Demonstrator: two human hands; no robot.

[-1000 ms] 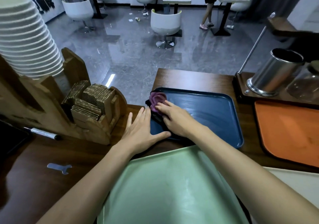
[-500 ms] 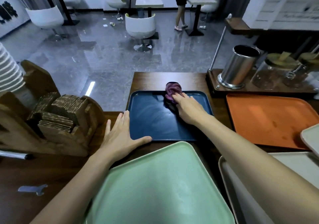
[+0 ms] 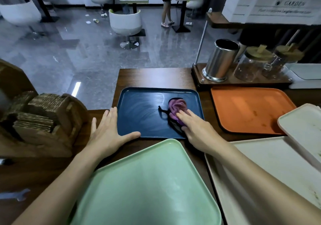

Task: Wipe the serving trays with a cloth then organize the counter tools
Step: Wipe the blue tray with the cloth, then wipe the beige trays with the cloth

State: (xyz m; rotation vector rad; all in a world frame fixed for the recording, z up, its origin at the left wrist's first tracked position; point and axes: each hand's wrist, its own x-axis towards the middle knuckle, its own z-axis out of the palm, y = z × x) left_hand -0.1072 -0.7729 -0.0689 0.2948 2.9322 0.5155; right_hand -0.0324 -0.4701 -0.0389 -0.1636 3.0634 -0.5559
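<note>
A dark blue tray (image 3: 139, 110) lies on the brown counter, streaked with wet wipe marks. A bunched purple cloth (image 3: 176, 106) sits on its right half, and my right hand (image 3: 194, 129) presses flat on the cloth's near side with straight fingers. My left hand (image 3: 107, 131) lies flat on the counter at the tray's near left corner, thumb along its front edge. A pale green tray (image 3: 147, 181) is nearest me, an orange tray (image 3: 248, 110) at the right.
Two cream trays (image 3: 278, 172) overlap at the far right. A wooden holder of cardboard sleeves (image 3: 40, 113) stands at the left. A steel cup (image 3: 219, 59) and glass jars (image 3: 251, 65) stand on a wooden base behind. A small wrench (image 3: 17, 194) lies at the near left.
My right hand has dragged the cloth from the tray's far left corner, along the far edge, to its right half. The left hand has stayed braced at the tray's corner.
</note>
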